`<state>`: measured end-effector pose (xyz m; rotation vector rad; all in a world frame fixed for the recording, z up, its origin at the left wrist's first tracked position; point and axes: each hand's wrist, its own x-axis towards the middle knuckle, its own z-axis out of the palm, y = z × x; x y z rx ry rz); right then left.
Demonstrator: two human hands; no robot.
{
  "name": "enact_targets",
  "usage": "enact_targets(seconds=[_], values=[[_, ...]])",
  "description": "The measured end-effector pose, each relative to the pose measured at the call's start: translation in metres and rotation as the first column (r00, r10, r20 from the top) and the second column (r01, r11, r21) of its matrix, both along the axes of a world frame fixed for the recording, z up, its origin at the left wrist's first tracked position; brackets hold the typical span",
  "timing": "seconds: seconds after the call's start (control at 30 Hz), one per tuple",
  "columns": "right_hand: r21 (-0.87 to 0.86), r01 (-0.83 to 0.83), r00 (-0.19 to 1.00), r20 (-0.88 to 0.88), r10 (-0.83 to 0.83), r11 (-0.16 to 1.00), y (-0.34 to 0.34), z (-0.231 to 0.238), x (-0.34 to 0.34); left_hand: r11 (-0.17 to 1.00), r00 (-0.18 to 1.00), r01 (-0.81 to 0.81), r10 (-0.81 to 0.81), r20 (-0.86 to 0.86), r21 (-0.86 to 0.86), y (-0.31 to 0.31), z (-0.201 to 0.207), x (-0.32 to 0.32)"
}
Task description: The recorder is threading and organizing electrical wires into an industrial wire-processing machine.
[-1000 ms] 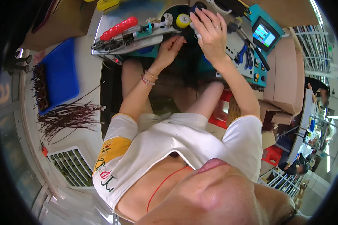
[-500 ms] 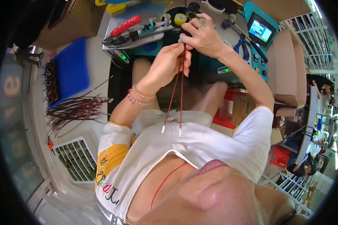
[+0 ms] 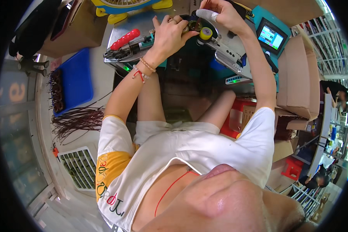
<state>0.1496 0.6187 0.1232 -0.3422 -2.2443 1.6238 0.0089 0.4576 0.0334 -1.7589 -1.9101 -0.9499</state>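
Note:
My left hand (image 3: 169, 38) reaches over the bench-top machine, its outer fingers bent and apart. Its thumb and forefinger close in beside the dark round part (image 3: 195, 26); whatever lies between them is hidden. Farther up and to the right, my right hand (image 3: 229, 17) is closed at the top edge of the picture, a white cover (image 3: 207, 14) on one finger. A dark red cord (image 3: 205, 4) shows at its fingertips, partly cut off by the frame. A yellow roller (image 3: 205, 33) sits between both hands.
Left of the machine's red-handled clamp (image 3: 125, 39) lie a blue tray (image 3: 78, 83), a bundle of dark red cords (image 3: 79, 123) and a white grid tray (image 3: 78, 168). A teal control unit with a screen (image 3: 272, 35) and a cardboard box (image 3: 297, 77) stand right.
My hands have parted and moved up to the machine, the left leftward, the right farther up. The cord's two white-tipped ends no longer hang over my lap.

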Motion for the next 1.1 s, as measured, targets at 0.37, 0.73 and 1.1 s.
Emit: enact_targets(seconds=[0.37, 0.73, 1.1], values=[[0.245, 0.065, 0.983, -0.185, -0.019, 0.967, 0.022, -0.026, 0.002, 0.996, 0.996, 0.054, -0.048, 0.071, -0.076, 0.001, 0.006, 0.002], [-0.541, -0.214, 0.973, -0.196, 0.125, 0.813, 0.040, 0.027, 0.012, 0.993, 0.994, 0.076, -0.069, 0.080, -0.087, 0.001, 0.007, 0.000], [-0.044, -0.081, 0.928, 0.360, 0.092, 0.996, 0.037, 0.057, -0.023, 0.995, 0.999, 0.032, -0.029, 0.041, -0.091, -0.005, 0.012, 0.008]])
